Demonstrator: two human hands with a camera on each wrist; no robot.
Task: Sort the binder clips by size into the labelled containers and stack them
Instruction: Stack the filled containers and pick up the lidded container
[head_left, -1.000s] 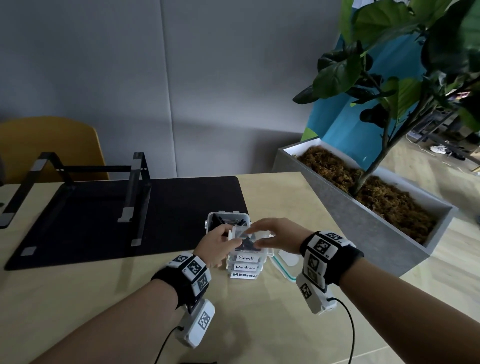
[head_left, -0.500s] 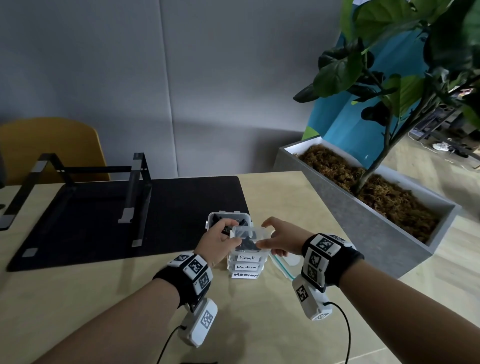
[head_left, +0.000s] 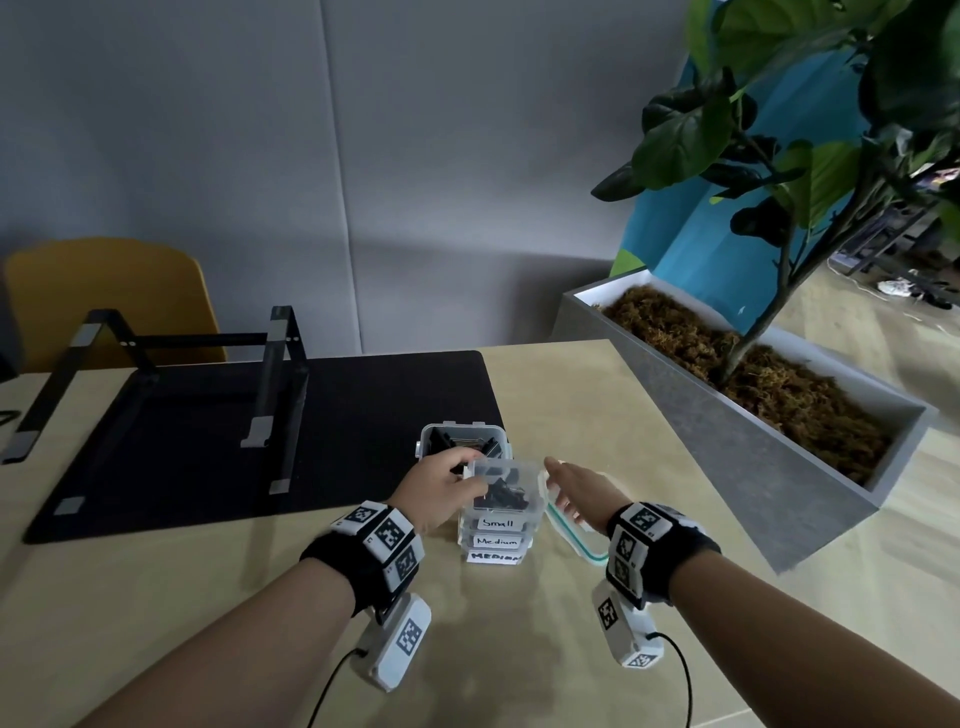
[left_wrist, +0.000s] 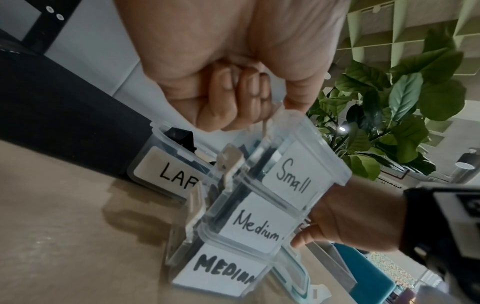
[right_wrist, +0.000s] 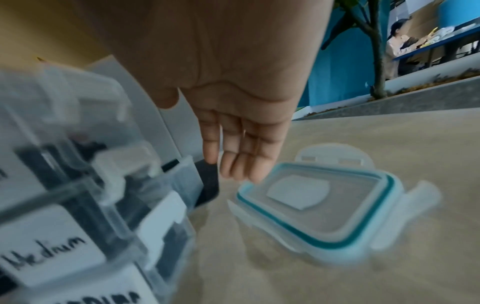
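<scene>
- Left hand (head_left: 441, 486): fingers curled over the near-left rim of the Small container (head_left: 501, 496), likely steadying it on the stack.
- Stack (head_left: 495, 543): Small on two Medium tubs; black binder clips (head_left: 501, 493) show inside the lidless top one.
- Large container (head_left: 462, 441): behind the stack, not yet stacked.
- Right hand (head_left: 579, 493): fingers straight, holding nothing, reaching toward the teal-rimmed lid (right_wrist: 319, 207) flat on the table (head_left: 234, 597), probably to cap Small.
</scene>
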